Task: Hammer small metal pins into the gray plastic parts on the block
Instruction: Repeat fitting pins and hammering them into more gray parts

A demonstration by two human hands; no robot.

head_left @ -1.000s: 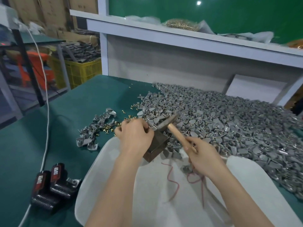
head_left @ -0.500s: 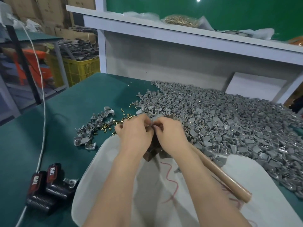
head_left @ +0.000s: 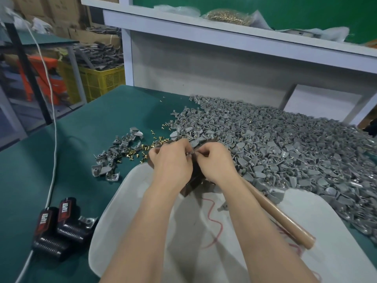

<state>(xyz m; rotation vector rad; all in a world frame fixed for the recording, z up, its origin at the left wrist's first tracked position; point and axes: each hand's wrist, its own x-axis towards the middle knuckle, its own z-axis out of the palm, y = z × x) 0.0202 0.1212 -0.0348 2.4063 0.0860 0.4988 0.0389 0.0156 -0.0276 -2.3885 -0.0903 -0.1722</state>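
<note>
My left hand (head_left: 172,162) and my right hand (head_left: 217,162) meet fingertip to fingertip over the dark block (head_left: 191,183), pinching a small gray plastic part (head_left: 190,153) between them. Most of the block is hidden under both hands. The hammer lies on the table under my right forearm; its wooden handle (head_left: 285,221) sticks out to the lower right and its head is hidden. Loose brass pins (head_left: 140,151) are scattered left of my hands. A big heap of gray plastic parts (head_left: 275,148) spreads to the right.
A small group of gray parts (head_left: 116,154) lies on the green table (head_left: 81,139) to the left. A white bag (head_left: 142,231) lies open below the block. Two black and red battery packs (head_left: 59,225) sit at the lower left beside a white cable (head_left: 52,160). A white shelf (head_left: 224,35) runs along the back.
My right hand let the hammer down onto the table and came to the block, where it now pinches a part together with my left hand. The left hand stayed at the block.
</note>
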